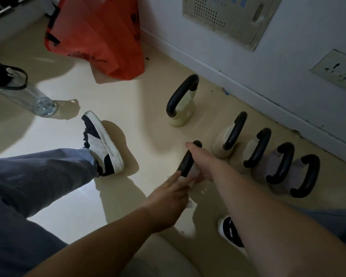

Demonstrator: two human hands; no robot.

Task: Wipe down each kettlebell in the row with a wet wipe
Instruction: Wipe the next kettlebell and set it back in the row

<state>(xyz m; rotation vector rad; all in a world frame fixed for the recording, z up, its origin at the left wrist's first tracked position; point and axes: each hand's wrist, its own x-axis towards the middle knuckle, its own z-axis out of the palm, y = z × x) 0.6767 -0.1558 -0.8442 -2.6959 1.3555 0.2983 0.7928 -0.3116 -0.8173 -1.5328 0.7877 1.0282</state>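
The right hand point(203, 163) is wrapped over the black handle of the nearest kettlebell point(188, 159), which stands on the floor point(128, 100) pulled out a little in front of the row. Its body is mostly hidden under the hands. The left hand point(168, 196) reaches in from below with fingers point(177, 177) fairly straight, pressing a white wet wipe point(191, 183) against the lower end of that handle; the wipe seems bunched between palm and bell, though the dim light makes its edges hard to trace. Beside them, 4 more kettlebells point(262, 150) stand close together along the wall point(288, 76), and 1 cream kettlebell point(183, 102) stands apart, further out. These bells will be dense, rigid and heavy for their bulk, so the looped handle is the sensible place to grip, with the base left on the floor while rubbing. A damp handle may turn slick, so a full wrap beats a pinch. The wipe is limp and light and will need flat pressure to follow the curved body.
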